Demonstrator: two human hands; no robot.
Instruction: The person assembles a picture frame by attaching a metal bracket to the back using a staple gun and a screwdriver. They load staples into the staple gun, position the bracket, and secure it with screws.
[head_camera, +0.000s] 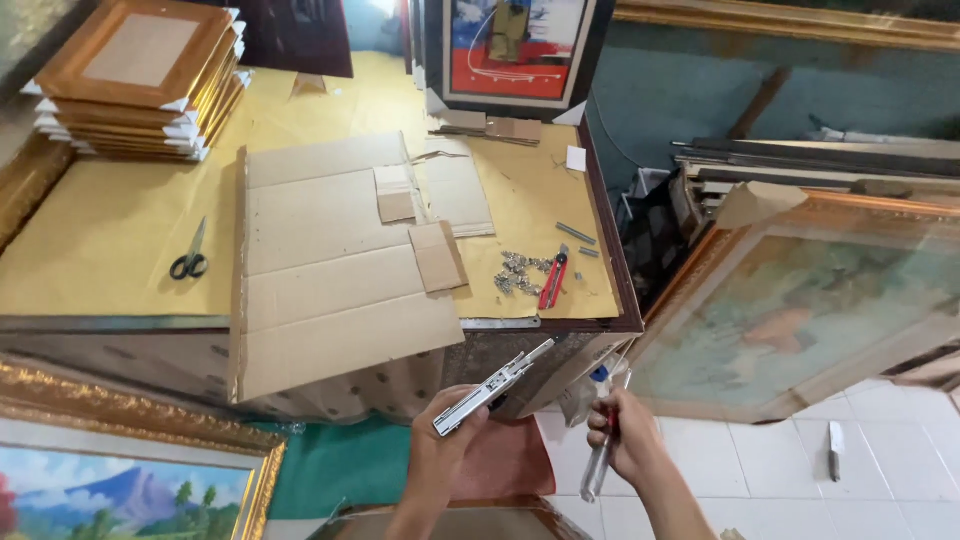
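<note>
- My left fingers (452, 428) wrap the staple gun (490, 390), held below the table's (110, 240) front edge: metal, stiff, probably heavy; best gripped mid-body.
- My right hand (622, 432) clasps a slim tool (600, 455): light, rigid.

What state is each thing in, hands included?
Left hand: shut on staple gun, held tilted.
Right hand: shut on a red-handled tool, tip down.
Scissors: closed, flat on table.
Cardboard sheet: unfolded flat, overhanging table edge.
Red pliers: lying beside a pile of small metal hardware.
Frame stack: piled at table corner.
Knife: lying on floor tiles.
</note>
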